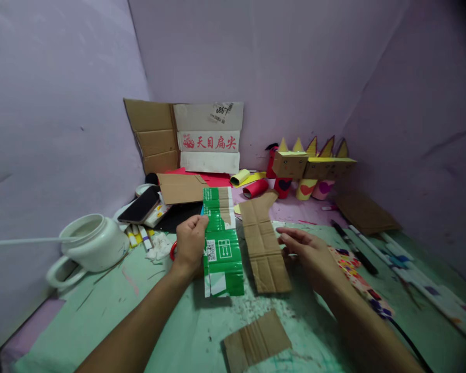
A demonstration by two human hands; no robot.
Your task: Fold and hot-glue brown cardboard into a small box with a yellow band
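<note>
My left hand (192, 241) is closed on the left edge of a green printed cardboard piece (233, 261), which has white markings and a torn brown patch near its top. Alongside it is a creased brown cardboard strip (264, 241), tilted, with a narrow tab at its upper right. The fingertips of my right hand (305, 248) are at this strip's right edge and appear to grip it; part of the grip is hidden. A smaller brown cardboard offcut (257, 342) lies on the table in front. Beside my left hand, red-handled scissors (173, 251) are partly visible.
At left stand a white ceramic pot (97, 243) and a dark phone (140, 204). Cardboard-headed figures (291, 165) line the back right, near red and yellow paper rolls (255, 188). An unfolded carton (207, 140) leans on the wall. Pens (355, 246) lie at right.
</note>
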